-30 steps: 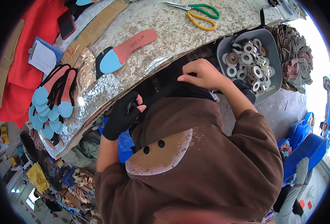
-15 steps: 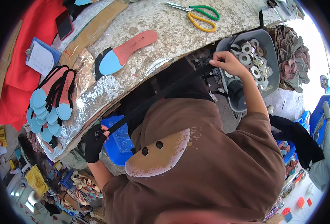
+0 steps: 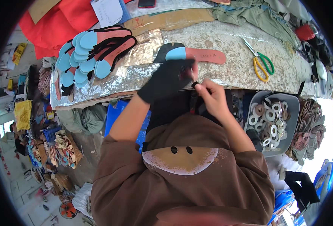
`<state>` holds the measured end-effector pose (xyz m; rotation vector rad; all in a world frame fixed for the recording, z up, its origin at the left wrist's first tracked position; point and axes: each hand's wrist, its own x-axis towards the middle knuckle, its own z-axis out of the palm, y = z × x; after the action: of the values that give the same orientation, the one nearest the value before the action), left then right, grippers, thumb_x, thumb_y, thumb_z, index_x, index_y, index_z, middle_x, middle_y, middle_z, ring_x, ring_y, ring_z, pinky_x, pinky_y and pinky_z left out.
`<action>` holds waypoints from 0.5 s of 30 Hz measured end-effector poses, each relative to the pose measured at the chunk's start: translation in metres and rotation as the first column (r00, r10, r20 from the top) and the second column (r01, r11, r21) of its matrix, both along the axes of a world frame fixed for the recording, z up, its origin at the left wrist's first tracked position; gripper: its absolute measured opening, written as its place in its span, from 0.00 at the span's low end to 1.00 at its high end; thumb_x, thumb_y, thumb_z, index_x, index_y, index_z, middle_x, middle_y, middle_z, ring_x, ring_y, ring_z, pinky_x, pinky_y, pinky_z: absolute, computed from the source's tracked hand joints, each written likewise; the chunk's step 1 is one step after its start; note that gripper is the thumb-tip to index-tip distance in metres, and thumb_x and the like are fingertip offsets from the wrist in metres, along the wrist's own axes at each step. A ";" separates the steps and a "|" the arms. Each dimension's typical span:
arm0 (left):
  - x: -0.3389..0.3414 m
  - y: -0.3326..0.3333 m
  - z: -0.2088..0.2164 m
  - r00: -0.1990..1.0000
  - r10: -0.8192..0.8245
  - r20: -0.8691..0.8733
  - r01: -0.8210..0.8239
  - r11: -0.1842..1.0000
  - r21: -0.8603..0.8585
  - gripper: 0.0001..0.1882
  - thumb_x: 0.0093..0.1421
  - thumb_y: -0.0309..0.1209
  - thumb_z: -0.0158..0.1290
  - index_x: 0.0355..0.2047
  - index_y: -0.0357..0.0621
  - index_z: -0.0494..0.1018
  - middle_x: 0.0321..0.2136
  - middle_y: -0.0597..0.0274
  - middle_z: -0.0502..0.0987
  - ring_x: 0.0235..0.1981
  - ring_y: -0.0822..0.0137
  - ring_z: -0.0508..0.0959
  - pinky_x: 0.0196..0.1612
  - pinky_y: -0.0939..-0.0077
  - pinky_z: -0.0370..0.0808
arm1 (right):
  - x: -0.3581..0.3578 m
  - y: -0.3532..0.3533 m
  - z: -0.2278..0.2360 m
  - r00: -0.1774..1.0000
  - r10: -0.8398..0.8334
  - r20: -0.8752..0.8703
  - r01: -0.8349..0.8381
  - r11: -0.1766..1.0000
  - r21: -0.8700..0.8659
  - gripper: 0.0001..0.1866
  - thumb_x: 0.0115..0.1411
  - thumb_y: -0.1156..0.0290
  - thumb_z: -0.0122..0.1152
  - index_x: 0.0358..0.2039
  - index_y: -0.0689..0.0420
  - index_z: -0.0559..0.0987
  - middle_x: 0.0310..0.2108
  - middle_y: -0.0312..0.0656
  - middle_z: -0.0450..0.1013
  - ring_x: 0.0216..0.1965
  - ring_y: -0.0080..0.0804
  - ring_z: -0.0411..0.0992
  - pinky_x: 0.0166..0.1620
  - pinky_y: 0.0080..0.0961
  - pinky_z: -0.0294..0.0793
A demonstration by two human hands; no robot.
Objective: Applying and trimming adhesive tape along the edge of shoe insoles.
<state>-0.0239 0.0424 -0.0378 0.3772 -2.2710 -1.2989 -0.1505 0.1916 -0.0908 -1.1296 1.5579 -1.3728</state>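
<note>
By the bare right hand (image 3: 213, 98), the short end of a black strip (image 3: 195, 85) is held, pinched between thumb and bent forefinger, with the two digits brought together on it and the other fingers curled in. The strip end is positioned just below the front edge of the workbench (image 3: 234, 77) in the view, in front of the lap; its further course is lost against the dark clothing. The black-gloved left hand (image 3: 165, 80) is held just beside it, back uppermost and fingers pointed toward the right hand. Its fingertips are blurred, so whether they are closed on anything cannot be told. By this hand, part of a single red and blue insole (image 3: 208, 55) is overlapped in the view; whether it is touched cannot be told either. To the left, a pile of insoles (image 3: 87, 60) is seen; to the right, scissors (image 3: 255, 55) are laid on the bench, their handles spread.
</note>
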 end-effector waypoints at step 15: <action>0.012 -0.019 -0.060 0.940 0.330 -0.080 -0.329 0.822 -0.464 0.10 0.56 0.25 0.58 0.39 0.40 0.76 0.35 0.52 0.81 0.36 0.52 0.81 0.39 0.66 0.78 | -0.056 -0.062 0.073 0.986 0.164 -0.007 -0.162 0.979 0.120 0.08 0.59 0.75 0.63 0.38 0.62 0.75 0.29 0.35 0.74 0.26 0.16 0.71 0.28 0.15 0.71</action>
<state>-0.0117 0.0239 -0.0975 0.5612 -2.2982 -0.5428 -0.2065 0.1295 -0.0177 -1.1706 1.5032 -1.1498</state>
